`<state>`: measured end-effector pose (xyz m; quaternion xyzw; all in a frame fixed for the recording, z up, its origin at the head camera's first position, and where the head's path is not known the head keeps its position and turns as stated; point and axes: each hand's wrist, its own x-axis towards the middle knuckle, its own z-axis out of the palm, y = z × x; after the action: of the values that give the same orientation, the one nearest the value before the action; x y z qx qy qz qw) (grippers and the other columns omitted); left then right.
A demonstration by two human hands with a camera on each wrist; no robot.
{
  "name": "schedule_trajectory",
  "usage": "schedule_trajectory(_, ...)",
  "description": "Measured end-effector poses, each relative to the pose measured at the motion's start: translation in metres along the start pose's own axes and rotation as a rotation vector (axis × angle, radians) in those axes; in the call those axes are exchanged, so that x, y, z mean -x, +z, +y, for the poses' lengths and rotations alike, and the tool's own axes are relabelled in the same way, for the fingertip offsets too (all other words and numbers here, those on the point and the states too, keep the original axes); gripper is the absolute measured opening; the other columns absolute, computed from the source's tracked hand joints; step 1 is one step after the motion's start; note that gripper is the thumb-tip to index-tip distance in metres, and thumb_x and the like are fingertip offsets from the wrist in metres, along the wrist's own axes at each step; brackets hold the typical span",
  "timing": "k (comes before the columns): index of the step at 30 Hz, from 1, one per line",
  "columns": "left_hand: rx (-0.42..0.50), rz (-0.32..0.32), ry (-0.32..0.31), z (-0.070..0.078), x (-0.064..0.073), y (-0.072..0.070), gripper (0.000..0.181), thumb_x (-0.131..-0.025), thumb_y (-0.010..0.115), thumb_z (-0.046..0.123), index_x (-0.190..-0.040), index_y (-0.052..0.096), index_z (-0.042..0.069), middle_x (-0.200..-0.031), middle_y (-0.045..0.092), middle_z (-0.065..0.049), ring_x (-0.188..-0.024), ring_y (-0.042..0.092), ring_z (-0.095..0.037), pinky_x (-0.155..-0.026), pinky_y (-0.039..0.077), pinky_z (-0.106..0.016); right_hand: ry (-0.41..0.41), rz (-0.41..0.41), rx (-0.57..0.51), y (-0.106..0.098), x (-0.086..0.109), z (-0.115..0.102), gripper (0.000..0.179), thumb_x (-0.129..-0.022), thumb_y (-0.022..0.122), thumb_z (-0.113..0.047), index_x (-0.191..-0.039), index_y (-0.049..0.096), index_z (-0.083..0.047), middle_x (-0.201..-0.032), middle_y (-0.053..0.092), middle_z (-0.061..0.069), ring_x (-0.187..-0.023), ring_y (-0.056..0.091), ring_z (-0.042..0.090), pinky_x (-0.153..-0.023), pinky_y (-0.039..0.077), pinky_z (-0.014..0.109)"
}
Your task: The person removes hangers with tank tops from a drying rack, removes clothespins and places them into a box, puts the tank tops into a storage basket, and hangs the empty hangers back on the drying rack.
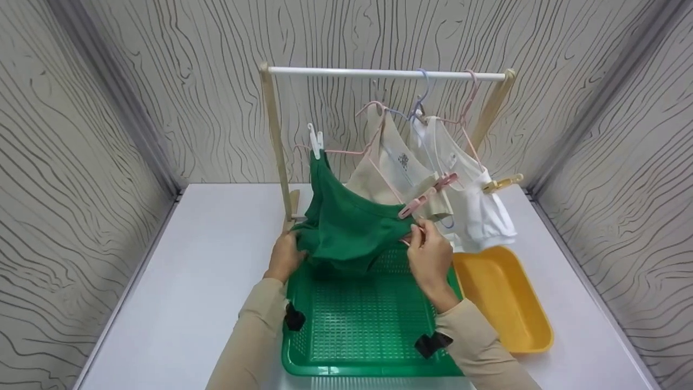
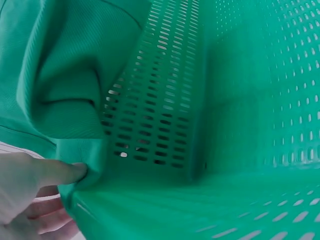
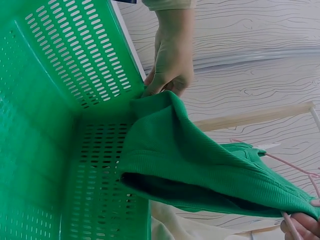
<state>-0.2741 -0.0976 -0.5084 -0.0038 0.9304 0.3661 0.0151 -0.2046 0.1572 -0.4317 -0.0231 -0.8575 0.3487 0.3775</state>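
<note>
A green ribbed sleeveless top [image 1: 352, 219] hangs from a pink hanger [image 1: 346, 152], above the green basket [image 1: 373, 370]. One of its upper corners is clipped by a white clothespin [image 1: 316, 142], the other by a pink clothespin [image 1: 417, 203]. My left hand [image 1: 285, 254] pinches the top's left side between thumb and fingers, close to the basket's rim in the left wrist view. With thumb and fingertips, my right hand [image 1: 431, 254] grips the right side just below the pink clothespin. In the right wrist view, a pink hanger bar [image 3: 292, 227] shows at those fingers [image 3: 304, 226].
Behind stands a drying rack with a white rail [image 1: 346, 71] and wooden posts. A beige top [image 1: 400, 157] and a white top [image 1: 484, 216] hang on it, with a yellow clothespin [image 1: 503, 184] at the right. A yellow tray [image 1: 501, 303] lies right of the basket.
</note>
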Motion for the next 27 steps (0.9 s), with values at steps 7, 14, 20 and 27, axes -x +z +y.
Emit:
schedule_trajectory(7,-0.015,-0.045,0.035,-0.0008,-0.0033,-0.0003,0.046,-0.091,0.06,0.0,-0.136,0.049,-0.003,-0.138,0.049,-0.028,-0.131,0.048,-0.041,-0.111,0.041,-0.052,0.008,-0.015,0.002,0.001,-0.0003,0.0002,0.013,-0.092,0.061,-0.007,-0.094,0.066,0.006,-0.071,0.068,0.02,-0.058,0.06,0.03,-0.053,0.047,0.044)
schedule_trajectory(14,-0.027,-0.055,0.048,0.0001,-0.0054,0.0008,0.031,-0.094,0.057,0.002,-0.124,0.058,-0.002,-0.132,0.054,-0.024,-0.126,0.054,-0.037,-0.108,0.045,-0.051,0.021,-0.028,-0.008,0.001,-0.0004,0.0005,0.013,-0.092,0.061,-0.006,-0.094,0.066,0.005,-0.073,0.069,0.02,-0.061,0.062,0.03,-0.054,0.047,0.042)
schedule_trajectory(20,-0.032,-0.03,0.035,0.0027,-0.007,0.0,0.022,-0.093,0.057,0.001,-0.114,0.061,-0.004,-0.117,0.063,-0.022,-0.11,0.062,-0.033,-0.097,0.052,-0.047,0.021,-0.034,-0.014,0.0014,-0.0001,0.0009,0.012,-0.092,0.06,-0.005,-0.095,0.066,0.006,-0.071,0.069,0.019,-0.059,0.061,0.029,-0.053,0.047,0.037)
schedule_trajectory(27,-0.04,0.019,0.034,0.0042,-0.0072,-0.0003,0.01,-0.09,0.058,-0.003,-0.098,0.064,-0.003,-0.105,0.059,-0.017,-0.098,0.061,-0.028,-0.087,0.055,-0.043,0.017,-0.033,-0.009,0.0022,0.0009,0.0014,0.012,-0.092,0.061,-0.004,-0.096,0.066,0.006,-0.068,0.067,0.018,-0.055,0.058,0.028,-0.051,0.046,0.037)
